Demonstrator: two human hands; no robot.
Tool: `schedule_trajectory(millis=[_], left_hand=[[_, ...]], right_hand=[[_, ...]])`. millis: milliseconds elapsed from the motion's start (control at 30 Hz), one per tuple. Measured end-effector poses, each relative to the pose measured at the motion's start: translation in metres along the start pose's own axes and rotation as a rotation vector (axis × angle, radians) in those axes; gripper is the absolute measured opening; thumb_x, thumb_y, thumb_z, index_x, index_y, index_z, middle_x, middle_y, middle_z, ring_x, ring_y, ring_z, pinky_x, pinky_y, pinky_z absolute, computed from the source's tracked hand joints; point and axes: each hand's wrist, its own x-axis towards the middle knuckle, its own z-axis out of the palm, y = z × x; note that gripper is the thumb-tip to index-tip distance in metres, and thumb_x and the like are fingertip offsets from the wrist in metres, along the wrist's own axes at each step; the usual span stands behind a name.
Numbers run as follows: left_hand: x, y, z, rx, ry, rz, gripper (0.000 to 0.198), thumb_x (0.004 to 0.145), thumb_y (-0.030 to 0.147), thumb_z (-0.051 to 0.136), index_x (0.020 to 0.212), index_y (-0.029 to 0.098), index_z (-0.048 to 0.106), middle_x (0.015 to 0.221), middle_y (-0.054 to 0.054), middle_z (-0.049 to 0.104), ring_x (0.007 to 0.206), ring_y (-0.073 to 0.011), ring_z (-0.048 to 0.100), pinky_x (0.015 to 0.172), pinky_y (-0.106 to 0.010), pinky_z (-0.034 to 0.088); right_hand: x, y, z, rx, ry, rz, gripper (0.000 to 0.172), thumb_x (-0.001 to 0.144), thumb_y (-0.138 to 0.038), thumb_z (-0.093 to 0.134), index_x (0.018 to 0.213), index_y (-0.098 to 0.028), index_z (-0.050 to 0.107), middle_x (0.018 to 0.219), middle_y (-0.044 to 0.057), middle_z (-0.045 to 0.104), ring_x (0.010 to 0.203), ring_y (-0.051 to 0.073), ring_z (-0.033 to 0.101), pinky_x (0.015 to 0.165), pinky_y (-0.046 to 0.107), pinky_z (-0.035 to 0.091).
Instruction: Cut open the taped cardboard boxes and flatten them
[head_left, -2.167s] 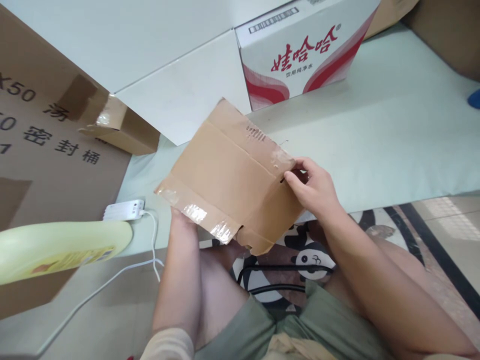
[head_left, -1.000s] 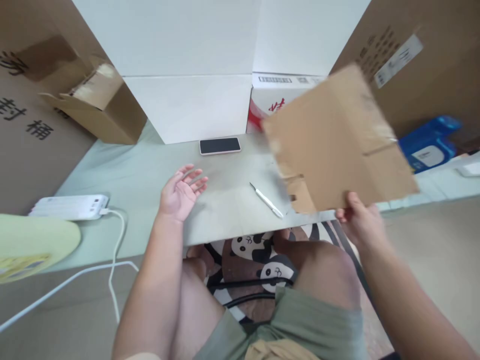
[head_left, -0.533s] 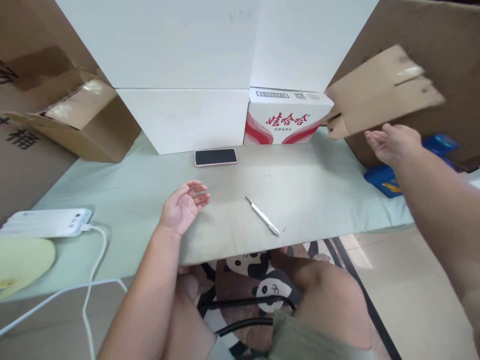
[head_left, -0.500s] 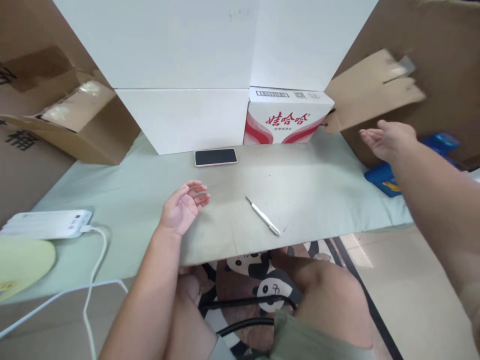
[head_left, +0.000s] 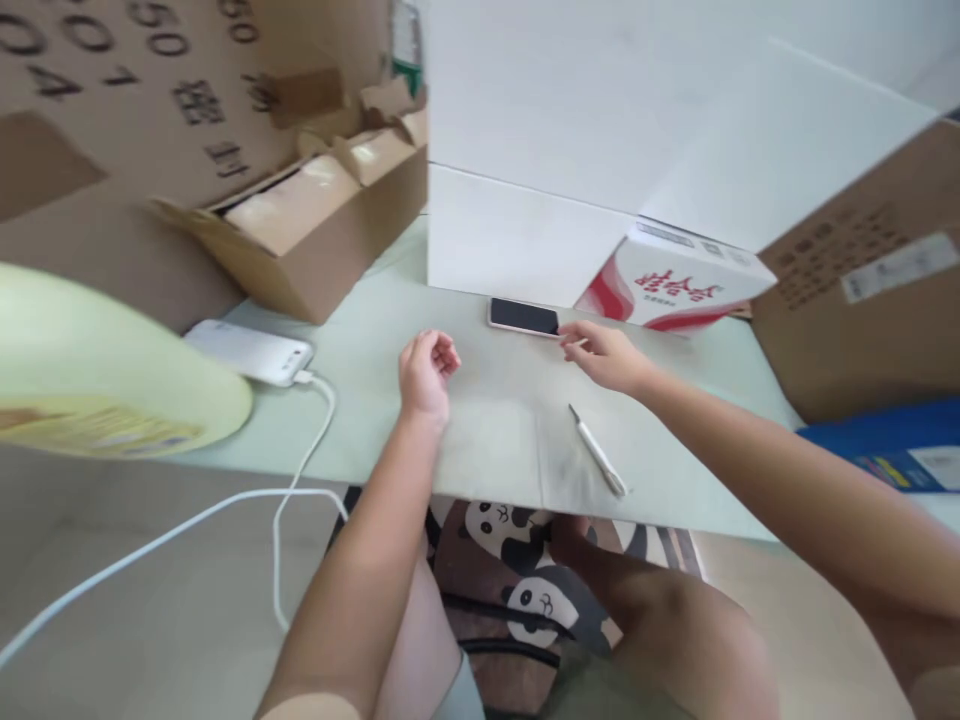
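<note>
Across your pale green bench (head_left: 495, 450), the phone (head_left: 517, 315) lies just above the frame's centre, your right hand (head_left: 600, 357) at its right end, fingers slightly parted, your left hand (head_left: 425, 378) loosely curled left of centre.

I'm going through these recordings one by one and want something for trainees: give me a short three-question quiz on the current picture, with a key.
1. True or false: a white cable is plugged into the power bank.
2. Multiple choice: which of these is nearest to the fingertips of the right hand?
A) bottle
B) phone
C) open cardboard box
3. Fill in the blank: compared with the phone, the pen-shaped tool lies ___ to the front edge of the table.

Key: 1. True; 2. B; 3. closer
</note>
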Motion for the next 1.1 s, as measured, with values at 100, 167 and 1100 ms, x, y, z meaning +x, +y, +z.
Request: schedule_trajectory(millis=[100,167,1100], left_hand=[[0.004,0.011,-0.015,0.004,0.110,0.134,0.022,0.079,0.031,0.061,0.062,0.019,0.055,0.055,0.003,0.049,0.052,-0.0087,0.049,0.052,-0.019,0.039],[0.008,0.020,-0.025,0.010,0.127,0.145,0.024,0.083,0.029,0.058,0.061,0.020,0.053,0.055,0.003,0.047,0.051,-0.0090,0.047,0.051,-0.020,0.037],[0.004,0.076,-0.065,0.281,0.315,0.744,0.027,0.098,0.027,0.058,0.071,0.022,0.055,0.075,-0.001,0.053,0.086,-0.0191,0.060,0.086,-0.035,0.050]], right_hand=[[0.019,-0.075,0.047,-0.147,-0.113,-0.328,0.031,0.086,-0.020,0.060,0.115,-0.019,0.070,0.114,0.009,0.076,0.088,0.021,0.072,0.095,0.041,0.057],[0.029,-0.123,0.076,-0.271,-0.157,-0.563,0.035,0.087,-0.018,0.057,0.121,-0.018,0.068,0.120,0.012,0.073,0.088,0.022,0.073,0.090,0.041,0.057],[-0.047,-0.100,0.060,0.021,-0.053,-0.751,0.025,0.089,-0.020,0.060,0.072,-0.026,0.077,0.119,0.008,0.079,0.108,0.030,0.077,0.093,0.047,0.067]])
